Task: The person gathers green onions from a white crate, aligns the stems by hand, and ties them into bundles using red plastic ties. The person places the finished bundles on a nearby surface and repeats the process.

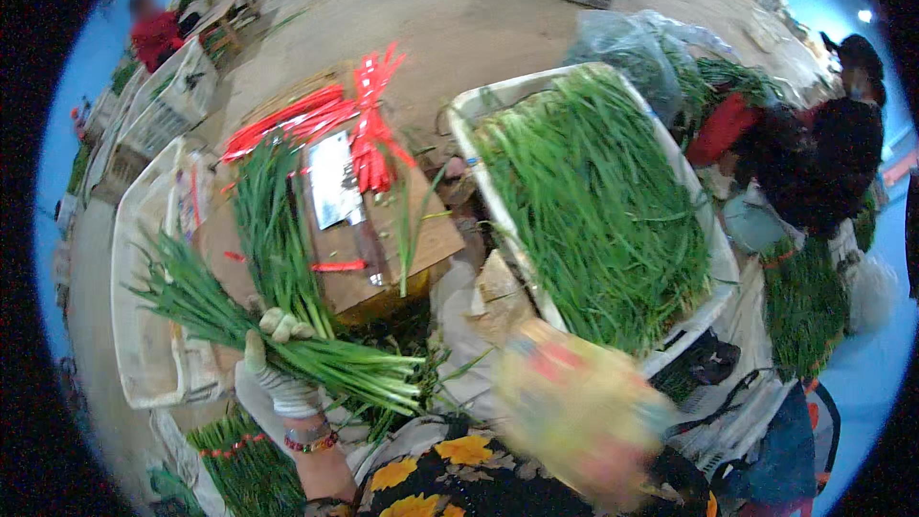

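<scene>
My left hand (pixel 282 389), in a pale glove, grips a bunch of long green leafy stalks (pixel 352 362) with the cut pale ends pointing right. Another bunch of greens (pixel 273 230) lies just beyond it on a brown board (pixel 434 233). On that board are a cleaver (pixel 332 183) with a shiny blade and dark handle, and red tie strips (pixel 373 151). My right forearm, in a yellow patterned sleeve (pixel 574 402), is heavily blurred; the hand cannot be made out clearly. Near the sleeve's end stands a white plastic crate (pixel 504 228) full of green stalks (pixel 596 208).
An emptier white crate (pixel 126 345) stands left of the board. Tied greens (pixel 244 459) lie at lower left, more greens (pixel 800 309) at right. A person in dark clothes (pixel 811 151) sits at right beside a clear plastic bag (pixel 632 50). Another person (pixel 154 36) is far left.
</scene>
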`<state>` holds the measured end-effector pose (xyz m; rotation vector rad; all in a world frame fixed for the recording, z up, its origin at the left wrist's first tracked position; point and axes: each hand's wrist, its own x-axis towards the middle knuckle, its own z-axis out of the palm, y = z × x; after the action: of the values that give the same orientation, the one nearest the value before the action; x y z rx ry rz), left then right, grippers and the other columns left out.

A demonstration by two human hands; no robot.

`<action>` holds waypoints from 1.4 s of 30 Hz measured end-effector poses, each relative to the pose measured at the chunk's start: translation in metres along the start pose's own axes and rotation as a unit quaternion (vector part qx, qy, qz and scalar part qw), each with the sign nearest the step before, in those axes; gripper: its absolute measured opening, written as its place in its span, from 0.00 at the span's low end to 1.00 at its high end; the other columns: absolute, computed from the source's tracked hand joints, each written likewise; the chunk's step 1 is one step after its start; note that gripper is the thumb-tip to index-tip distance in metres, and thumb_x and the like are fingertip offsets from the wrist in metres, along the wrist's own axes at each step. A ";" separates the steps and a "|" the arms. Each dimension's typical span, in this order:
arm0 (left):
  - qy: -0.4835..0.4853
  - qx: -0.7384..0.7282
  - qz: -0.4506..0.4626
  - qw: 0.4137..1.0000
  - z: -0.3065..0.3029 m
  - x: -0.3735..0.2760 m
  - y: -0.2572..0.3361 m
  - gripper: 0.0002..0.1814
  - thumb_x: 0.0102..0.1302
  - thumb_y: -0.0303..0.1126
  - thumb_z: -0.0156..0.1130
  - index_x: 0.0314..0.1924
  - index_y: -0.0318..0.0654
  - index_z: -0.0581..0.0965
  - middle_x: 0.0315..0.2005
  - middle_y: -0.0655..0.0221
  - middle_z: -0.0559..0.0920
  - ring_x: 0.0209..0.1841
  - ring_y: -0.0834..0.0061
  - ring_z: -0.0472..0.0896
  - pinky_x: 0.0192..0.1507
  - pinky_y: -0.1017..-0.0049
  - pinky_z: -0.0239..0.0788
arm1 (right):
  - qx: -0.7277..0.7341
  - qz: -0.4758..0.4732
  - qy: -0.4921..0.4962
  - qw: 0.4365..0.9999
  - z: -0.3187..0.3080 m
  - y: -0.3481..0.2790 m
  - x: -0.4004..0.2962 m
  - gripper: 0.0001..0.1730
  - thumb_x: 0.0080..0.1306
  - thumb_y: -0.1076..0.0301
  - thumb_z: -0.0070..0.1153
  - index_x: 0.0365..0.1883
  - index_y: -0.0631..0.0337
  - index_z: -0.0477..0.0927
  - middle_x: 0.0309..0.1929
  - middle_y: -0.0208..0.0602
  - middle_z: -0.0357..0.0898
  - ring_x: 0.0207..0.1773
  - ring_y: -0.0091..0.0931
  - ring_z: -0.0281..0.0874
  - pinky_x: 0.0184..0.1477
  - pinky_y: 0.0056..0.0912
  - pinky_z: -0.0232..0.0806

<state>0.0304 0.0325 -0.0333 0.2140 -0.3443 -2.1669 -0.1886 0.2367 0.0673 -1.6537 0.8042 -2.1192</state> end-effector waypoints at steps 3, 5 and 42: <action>-0.042 -0.018 -0.101 0.994 -0.016 0.028 -0.041 0.11 0.65 0.32 0.58 0.44 0.41 0.68 0.31 0.77 0.70 0.35 0.80 0.72 0.45 0.72 0.67 | 0.029 -0.153 0.068 0.985 -0.008 -0.070 -0.003 0.17 0.57 0.56 0.57 0.40 0.56 0.77 0.41 0.38 0.75 0.41 0.32 0.73 0.42 0.31 0.62; -0.033 0.044 -0.055 0.997 -0.016 0.021 -0.026 0.13 0.65 0.35 0.59 0.46 0.41 0.69 0.32 0.77 0.71 0.35 0.81 0.74 0.45 0.73 0.68 | 0.094 -0.237 0.089 0.963 0.002 -0.076 -0.010 0.15 0.60 0.55 0.54 0.39 0.54 0.78 0.39 0.36 0.76 0.38 0.28 0.73 0.39 0.26 0.62; -0.097 -0.051 0.008 0.994 0.006 0.024 -0.003 0.09 0.57 0.31 0.64 0.37 0.43 0.74 0.26 0.81 0.73 0.31 0.84 0.72 0.43 0.76 0.63 | -0.365 0.322 -0.178 0.855 0.040 0.100 -0.066 0.23 0.61 0.61 0.57 0.52 0.62 0.71 0.36 0.48 0.78 0.38 0.39 0.78 0.39 0.31 0.71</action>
<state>0.0125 0.0156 -0.0289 -0.0567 -0.3420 -2.1881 -0.1402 0.1871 -0.0391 -1.6559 1.8542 -1.0414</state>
